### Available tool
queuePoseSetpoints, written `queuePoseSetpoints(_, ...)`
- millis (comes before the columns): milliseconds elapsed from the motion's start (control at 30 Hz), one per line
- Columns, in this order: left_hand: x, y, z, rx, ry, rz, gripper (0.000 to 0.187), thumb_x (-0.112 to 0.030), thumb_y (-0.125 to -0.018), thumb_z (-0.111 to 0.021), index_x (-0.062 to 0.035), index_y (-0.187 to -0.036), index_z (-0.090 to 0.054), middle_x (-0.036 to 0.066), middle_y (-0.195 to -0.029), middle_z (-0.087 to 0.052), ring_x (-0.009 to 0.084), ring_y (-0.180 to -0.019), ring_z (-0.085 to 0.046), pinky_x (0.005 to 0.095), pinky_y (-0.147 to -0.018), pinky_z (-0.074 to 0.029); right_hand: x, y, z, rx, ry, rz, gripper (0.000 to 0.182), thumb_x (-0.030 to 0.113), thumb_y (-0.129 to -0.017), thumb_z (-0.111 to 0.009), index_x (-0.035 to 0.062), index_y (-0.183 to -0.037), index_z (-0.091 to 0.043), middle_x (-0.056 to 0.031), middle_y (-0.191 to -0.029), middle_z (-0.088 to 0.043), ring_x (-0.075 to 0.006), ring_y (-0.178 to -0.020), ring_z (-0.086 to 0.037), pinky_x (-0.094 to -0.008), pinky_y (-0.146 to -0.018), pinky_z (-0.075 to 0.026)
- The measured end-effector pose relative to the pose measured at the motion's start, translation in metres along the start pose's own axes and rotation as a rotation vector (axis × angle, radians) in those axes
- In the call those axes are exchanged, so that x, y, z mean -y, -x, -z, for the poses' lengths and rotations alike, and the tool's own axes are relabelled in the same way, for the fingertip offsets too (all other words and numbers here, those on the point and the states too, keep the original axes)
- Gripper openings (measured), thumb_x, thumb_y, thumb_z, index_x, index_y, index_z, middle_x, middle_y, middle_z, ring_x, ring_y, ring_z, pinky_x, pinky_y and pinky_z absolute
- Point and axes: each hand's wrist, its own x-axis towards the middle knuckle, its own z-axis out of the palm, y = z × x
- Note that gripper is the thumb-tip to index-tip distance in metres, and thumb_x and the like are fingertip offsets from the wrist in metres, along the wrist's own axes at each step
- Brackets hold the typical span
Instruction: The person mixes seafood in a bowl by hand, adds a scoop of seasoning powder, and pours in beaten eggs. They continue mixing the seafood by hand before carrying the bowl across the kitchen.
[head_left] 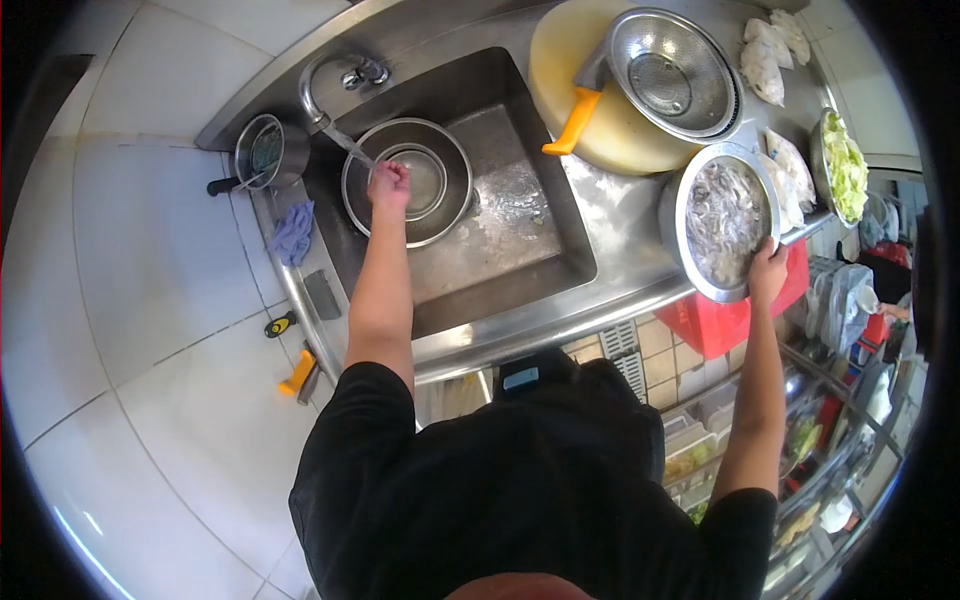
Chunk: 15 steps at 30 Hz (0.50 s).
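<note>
My left hand point(390, 185) is over a wide metal bowl point(455, 212) in the sink, fingers curled in where water runs from the tap point(310, 100). Whatever may lie inside those fingers is hidden. A smaller round metal vessel point(428, 183) shows within the wide bowl, overlapped by the hand. On the right, my right hand point(768, 268) grips the rim of another metal bowl point(672, 215), thumb at the edge. Greyish, glossy strips point(727, 220) fill that bowl, which stands at the counter's front edge.
A metal strainer point(665, 75) and an orange-handled cleaver point(575, 120) rest on a round cutting board point(555, 50). Bagged food point(765, 60) and a bowl of chopped greens point(848, 175) stand farther right. A pot point(290, 150) and purple cloth point(293, 233) are left of the sink point(515, 190).
</note>
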Motion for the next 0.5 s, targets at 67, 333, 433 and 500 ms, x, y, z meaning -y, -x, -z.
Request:
queuePoseSetpoints(67, -0.004, 0.007, 0.003, 0.052, -0.001, -0.026, 0.021, 0.015, -0.076, -0.043, -0.0036, -0.082, -0.052, 0.008, -0.081, -0.052, 0.021, -0.075, -0.053, 0.0298, -0.067, -0.049, 0.001, 0.0, 0.0, 0.0, 0.007, -0.002, 0.048, 0.044, -0.099, -0.047, 0.0035, -0.123, -0.06, -0.0294, -0.107, -0.067, -0.0488, -0.101, -0.062, -0.0537, -0.085, -0.047)
queuePoseSetpoints(333, -0.033, 0.01, -0.031, 0.11, 0.193, 0.01, 0.023, 0.017, -0.083, -0.041, -0.0023, -0.089, -0.052, 0.01, -0.085, -0.055, 0.0202, -0.075, -0.055, 0.0321, -0.068, -0.05, -0.003, -0.001, -0.001, -0.002, -0.008, 0.011, 0.05, 0.045, -0.099, -0.047, 0.0037, -0.124, -0.059, -0.0285, -0.109, -0.067, -0.0491, -0.102, -0.062, -0.0547, -0.085, -0.047)
queuePoseSetpoints(433, -0.034, 0.002, -0.034, 0.198, 0.03, 0.031, 0.02, 0.01, -0.089, -0.044, -0.0005, -0.101, -0.058, 0.012, -0.091, -0.06, 0.0222, -0.083, -0.059, 0.0345, -0.075, -0.053, -0.002, -0.001, -0.001, 0.0, 0.012, 0.011, 0.05, 0.045, -0.099, -0.047, 0.0033, -0.123, -0.059, -0.0286, -0.109, -0.066, -0.0489, -0.102, -0.062, -0.055, -0.085, -0.047)
queuePoseSetpoints(500, -0.036, 0.013, -0.047, 0.236, -0.174, 0.067, 0.018, 0.0, -0.095, -0.047, 0.0007, -0.108, -0.059, 0.013, -0.095, -0.062, 0.024, -0.088, -0.061, 0.0358, -0.081, -0.054, -0.003, -0.001, -0.002, -0.005, -0.002, 0.013, 0.05, 0.045, -0.099, -0.047, 0.003, -0.122, -0.06, -0.0287, -0.108, -0.066, -0.049, -0.102, -0.062, -0.0551, -0.085, -0.047)
